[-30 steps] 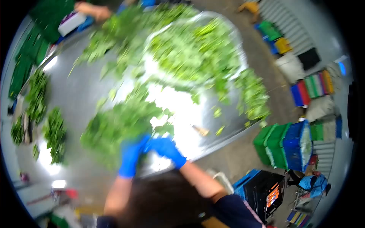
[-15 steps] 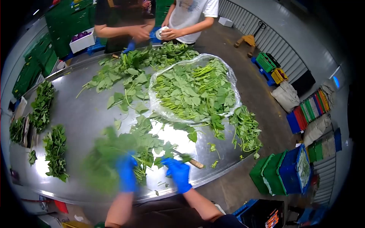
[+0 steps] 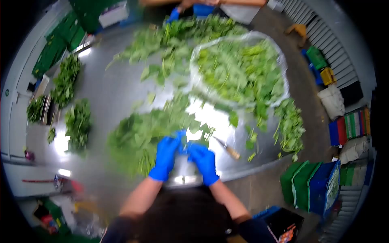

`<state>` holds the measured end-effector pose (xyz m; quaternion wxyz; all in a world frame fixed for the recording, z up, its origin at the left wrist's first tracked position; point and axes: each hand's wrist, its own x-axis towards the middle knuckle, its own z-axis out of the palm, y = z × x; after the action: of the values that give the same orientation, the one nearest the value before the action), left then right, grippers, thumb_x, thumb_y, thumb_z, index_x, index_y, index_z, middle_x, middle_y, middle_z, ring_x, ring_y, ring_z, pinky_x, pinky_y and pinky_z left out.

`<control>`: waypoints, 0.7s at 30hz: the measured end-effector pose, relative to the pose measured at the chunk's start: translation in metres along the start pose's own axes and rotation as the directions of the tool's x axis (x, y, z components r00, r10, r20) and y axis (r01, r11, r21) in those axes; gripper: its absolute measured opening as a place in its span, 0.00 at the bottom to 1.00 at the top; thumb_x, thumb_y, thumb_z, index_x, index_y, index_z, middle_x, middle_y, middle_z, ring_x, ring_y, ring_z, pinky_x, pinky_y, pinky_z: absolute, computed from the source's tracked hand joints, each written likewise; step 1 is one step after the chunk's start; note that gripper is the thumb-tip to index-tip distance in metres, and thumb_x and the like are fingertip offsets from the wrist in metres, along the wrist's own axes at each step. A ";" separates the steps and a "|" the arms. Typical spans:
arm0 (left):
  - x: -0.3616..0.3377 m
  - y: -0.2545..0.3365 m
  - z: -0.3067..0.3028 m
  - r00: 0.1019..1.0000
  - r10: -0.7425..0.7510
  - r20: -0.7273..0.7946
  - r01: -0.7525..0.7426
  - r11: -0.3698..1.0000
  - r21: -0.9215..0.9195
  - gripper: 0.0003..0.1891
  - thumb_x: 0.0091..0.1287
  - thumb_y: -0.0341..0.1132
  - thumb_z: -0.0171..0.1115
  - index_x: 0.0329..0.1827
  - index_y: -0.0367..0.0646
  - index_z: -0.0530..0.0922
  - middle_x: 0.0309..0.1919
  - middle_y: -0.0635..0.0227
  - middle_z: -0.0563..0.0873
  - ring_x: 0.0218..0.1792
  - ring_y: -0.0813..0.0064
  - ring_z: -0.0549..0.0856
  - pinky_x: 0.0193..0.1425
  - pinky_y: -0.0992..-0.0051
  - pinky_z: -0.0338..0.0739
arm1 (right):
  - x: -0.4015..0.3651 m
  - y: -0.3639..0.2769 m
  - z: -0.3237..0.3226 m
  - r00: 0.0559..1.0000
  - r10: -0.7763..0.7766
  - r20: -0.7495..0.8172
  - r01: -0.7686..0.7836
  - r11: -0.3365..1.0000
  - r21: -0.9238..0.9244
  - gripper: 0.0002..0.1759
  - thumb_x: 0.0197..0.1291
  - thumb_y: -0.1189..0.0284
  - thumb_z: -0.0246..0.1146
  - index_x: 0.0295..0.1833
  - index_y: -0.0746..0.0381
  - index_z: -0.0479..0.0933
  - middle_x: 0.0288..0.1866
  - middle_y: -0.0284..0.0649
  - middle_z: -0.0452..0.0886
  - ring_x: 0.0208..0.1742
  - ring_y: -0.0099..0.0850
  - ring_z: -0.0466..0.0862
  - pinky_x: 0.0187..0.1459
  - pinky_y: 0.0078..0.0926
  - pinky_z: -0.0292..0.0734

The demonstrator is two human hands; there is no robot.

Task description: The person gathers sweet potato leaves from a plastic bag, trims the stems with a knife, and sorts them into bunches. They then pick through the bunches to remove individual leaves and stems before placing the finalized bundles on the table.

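Observation:
My left hand [image 3: 165, 158], in a blue glove, is at the right side of a loose heap of leafy green stems [image 3: 137, 133] on the metal table. Its fingers are closed and point toward the other hand; blur hides what is in them. My right hand [image 3: 204, 163], also blue-gloved, has its fingers drawn together close to the left fingertips, over the bare shiny metal. Whatever it pinches is too small to make out. A knife [image 3: 231, 151] with a wooden handle lies right of my right hand.
A clear plastic bag [image 3: 285, 67] full of greens sits at the back right, with more greens [image 3: 289, 125] beside it. Bunches [image 3: 78, 123] lie at the table's left. Across the table is a person's blue-gloved hand [image 3: 173, 15]. Crates [image 3: 302, 184] stand at right.
The view has shifted, so the table's contents sit higher and further right. My left hand has set down the bunch it was swinging and moved close to my right hand.

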<state>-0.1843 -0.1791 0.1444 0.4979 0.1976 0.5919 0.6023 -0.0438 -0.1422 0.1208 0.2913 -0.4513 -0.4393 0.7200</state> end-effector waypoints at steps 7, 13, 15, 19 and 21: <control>0.000 -0.011 -0.015 0.988 0.046 -0.150 -0.083 0.965 -0.250 0.14 0.68 0.39 0.57 0.50 0.39 0.81 0.31 0.70 0.80 0.32 0.82 0.77 0.40 0.81 0.73 | 0.005 0.003 0.001 0.955 -0.225 -0.192 0.243 0.967 0.077 0.15 0.67 0.73 0.54 0.55 0.67 0.77 0.50 0.37 0.81 0.47 0.25 0.79 0.51 0.21 0.72; -0.012 0.002 -0.023 0.993 -0.043 0.105 0.017 0.972 0.235 0.10 0.66 0.34 0.60 0.44 0.39 0.83 0.33 0.74 0.82 0.33 0.84 0.78 0.41 0.82 0.73 | 0.023 -0.022 -0.009 0.988 -0.037 0.151 0.025 0.996 0.080 0.23 0.68 0.60 0.47 0.64 0.59 0.69 0.59 0.38 0.75 0.52 0.27 0.78 0.54 0.24 0.72; -0.018 -0.010 -0.025 0.991 0.035 0.127 -0.077 0.935 0.346 0.07 0.63 0.31 0.62 0.39 0.37 0.83 0.32 0.71 0.83 0.33 0.82 0.79 0.40 0.79 0.74 | 0.017 -0.016 0.010 0.952 -0.127 0.277 0.169 0.977 -0.132 0.14 0.61 0.73 0.57 0.50 0.65 0.80 0.51 0.39 0.80 0.51 0.27 0.79 0.55 0.23 0.71; -0.018 -0.027 -0.045 0.997 0.076 0.014 -0.077 0.988 0.131 0.08 0.64 0.32 0.59 0.37 0.35 0.81 0.35 0.64 0.83 0.33 0.76 0.81 0.41 0.76 0.75 | 0.013 -0.005 0.017 0.944 -0.308 0.114 0.328 0.905 -0.271 0.15 0.60 0.77 0.57 0.53 0.64 0.79 0.48 0.39 0.81 0.49 0.27 0.80 0.54 0.23 0.72; -0.013 -0.010 -0.058 0.984 0.144 -0.105 -0.155 0.982 -0.111 0.10 0.67 0.33 0.56 0.42 0.35 0.80 0.39 0.65 0.83 0.35 0.78 0.79 0.45 0.78 0.74 | 0.021 0.009 -0.002 0.857 -0.515 0.016 0.466 0.763 -0.448 0.14 0.66 0.73 0.55 0.55 0.61 0.78 0.50 0.39 0.81 0.46 0.28 0.80 0.51 0.24 0.74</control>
<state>-0.2233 -0.2220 0.1265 0.4330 0.1825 0.5619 0.6808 -0.0513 -0.1286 0.1045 0.3840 -0.4121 -0.6754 0.4760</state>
